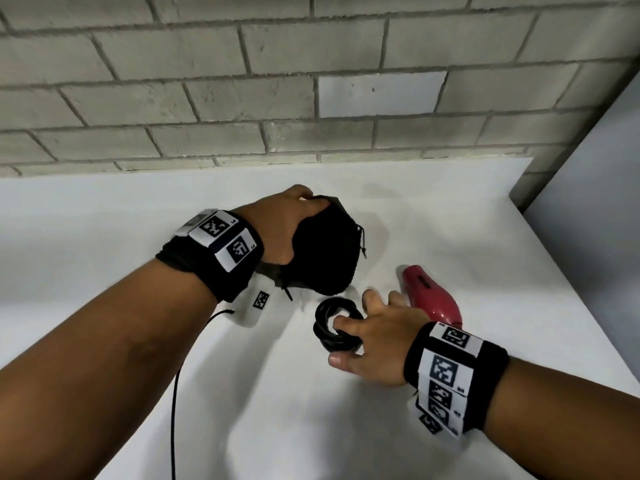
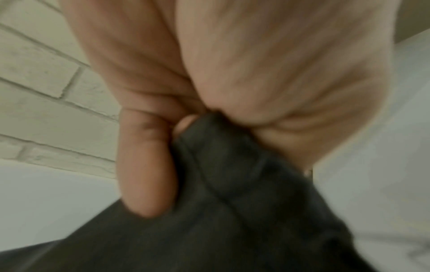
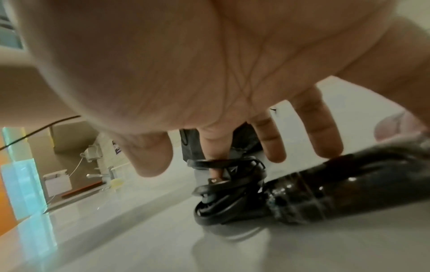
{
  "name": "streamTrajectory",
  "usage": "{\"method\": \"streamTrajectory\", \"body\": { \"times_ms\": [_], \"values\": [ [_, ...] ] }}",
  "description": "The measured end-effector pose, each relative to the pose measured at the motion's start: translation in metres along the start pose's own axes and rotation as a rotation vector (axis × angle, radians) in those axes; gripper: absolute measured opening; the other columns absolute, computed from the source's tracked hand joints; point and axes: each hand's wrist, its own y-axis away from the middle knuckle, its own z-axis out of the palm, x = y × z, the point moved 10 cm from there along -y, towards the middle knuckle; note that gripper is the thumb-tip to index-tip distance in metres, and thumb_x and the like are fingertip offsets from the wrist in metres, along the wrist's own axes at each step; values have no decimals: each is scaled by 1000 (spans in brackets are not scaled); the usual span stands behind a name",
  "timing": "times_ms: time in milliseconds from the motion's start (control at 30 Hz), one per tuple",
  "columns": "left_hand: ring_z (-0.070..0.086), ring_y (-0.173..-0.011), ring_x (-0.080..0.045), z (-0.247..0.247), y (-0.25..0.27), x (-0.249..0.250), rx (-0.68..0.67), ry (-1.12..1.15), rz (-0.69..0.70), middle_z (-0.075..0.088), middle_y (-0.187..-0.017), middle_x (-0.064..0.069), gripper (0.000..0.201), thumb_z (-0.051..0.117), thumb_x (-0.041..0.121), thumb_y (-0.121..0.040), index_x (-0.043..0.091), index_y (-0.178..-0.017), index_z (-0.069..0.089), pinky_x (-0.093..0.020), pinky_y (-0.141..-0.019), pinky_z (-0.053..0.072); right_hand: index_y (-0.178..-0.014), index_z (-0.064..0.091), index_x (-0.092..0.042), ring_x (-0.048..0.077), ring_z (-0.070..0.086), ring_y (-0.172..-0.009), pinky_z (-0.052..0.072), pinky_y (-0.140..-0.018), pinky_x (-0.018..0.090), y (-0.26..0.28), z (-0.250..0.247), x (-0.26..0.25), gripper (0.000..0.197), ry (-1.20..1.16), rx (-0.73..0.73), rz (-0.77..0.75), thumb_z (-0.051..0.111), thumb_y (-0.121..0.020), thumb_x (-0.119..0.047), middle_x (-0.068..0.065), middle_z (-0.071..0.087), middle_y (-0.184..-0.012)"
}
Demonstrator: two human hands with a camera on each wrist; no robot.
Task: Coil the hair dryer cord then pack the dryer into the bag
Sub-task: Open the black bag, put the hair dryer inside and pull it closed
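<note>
A black drawstring bag (image 1: 322, 251) is lifted off the white table, and my left hand (image 1: 284, 230) grips its upper edge; the left wrist view shows my fingers (image 2: 144, 156) curled round the dark fabric (image 2: 232, 202). The red hair dryer (image 1: 431, 296) lies on the table to the right. Its black cord sits in a tight coil (image 1: 337, 329) just left of it. My right hand (image 1: 374, 341) hovers over the coil with fingers spread, index finger poking into the coil's hole. In the right wrist view the coil (image 3: 228, 184) joins the dryer's dark body (image 3: 325, 187), and the thumb (image 3: 151, 160) stays clear of it.
The white table (image 1: 415, 427) ends at a grey brick wall (image 1: 242, 81) behind and at an edge on the right. A thin black cable (image 1: 175, 393) trails from my left wrist band towards me.
</note>
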Motion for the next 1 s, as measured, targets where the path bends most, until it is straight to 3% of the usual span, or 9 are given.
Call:
{"method": "streamTrajectory", "body": {
  "times_ms": [100, 267, 333, 400, 533, 700, 867, 933, 1000],
  "values": [
    [44, -130, -30, -12, 1, -14, 42, 7, -33, 23, -152, -4, 100, 68, 12, -65, 27, -150, 18, -44, -105, 41, -122, 47, -56, 28, 30, -128, 37, -102, 56, 5, 1, 13, 52, -114, -2, -10, 27, -79, -78, -4, 35, -135],
    [36, -136, -25, -1, -1, -1, -15, 53, -5, 25, -152, 2, 102, 68, 9, -66, 29, -151, 15, -41, -109, 36, -89, 75, -26, 24, 48, -111, 47, -95, 44, 8, -9, 49, 42, -171, 236, 116, 52, -81, -60, -5, 52, -111],
    [34, -137, -23, 10, -4, 8, -49, 33, 8, 25, -153, 1, 101, 68, 11, -67, 29, -151, 15, -34, -110, 32, -101, 68, -19, 26, 48, -114, 50, -94, 42, 11, -13, 58, 41, -148, 317, 165, 65, -78, -52, 1, 50, -115],
    [37, -135, -22, 17, -8, 17, -74, 9, 20, 27, -152, 1, 99, 68, 12, -67, 30, -150, 18, -27, -106, 31, -121, 47, -12, 29, 49, -115, 52, -94, 40, 17, -12, 75, 74, -199, 340, 275, 71, -68, -59, 7, 44, -122],
    [40, -133, -23, 30, -14, 28, -121, -35, 23, 30, -150, 0, 95, 67, 15, -68, 28, -149, 19, -31, -106, 36, -121, 19, -21, 28, 64, -85, 59, -75, 40, 25, 2, 107, 99, -310, 303, 425, 69, -53, -73, 11, 49, -107],
    [40, -133, -20, 30, -15, 43, -93, -26, 65, 37, -146, 1, 87, 67, 12, -68, 23, -145, 29, -25, -104, 33, -147, -8, -13, 32, 65, -98, 57, -85, 40, 16, 12, 122, 117, -346, 288, 529, 77, -70, -29, 16, 53, -119],
    [45, -128, -18, 30, -14, 43, -88, -4, 64, 42, -142, 4, 86, 66, 12, -63, 28, -141, 32, -35, -105, 40, -147, -28, -10, 30, 63, -97, 54, -81, 34, 6, 15, 137, 113, -466, 314, 568, 64, -83, -18, 16, 51, -121],
    [44, -129, -17, 29, -13, 44, -83, 11, 74, 44, -141, 5, 85, 67, 11, -63, 27, -140, 35, -32, -106, 38, -147, -28, -8, 26, 62, -91, 53, -76, 32, 1, 21, 138, 118, -553, 253, 545, 67, -78, -19, 12, 46, -113],
    [41, -131, -16, 27, -11, 44, -84, 20, 81, 44, -143, 3, 85, 68, 8, -65, 23, -142, 36, -26, -107, 33, -146, 1, -8, 26, 65, -90, 57, -77, 34, 1, 24, 136, 98, -634, 179, 461, 65, -73, -20, 10, 54, -111]
  ]
}}
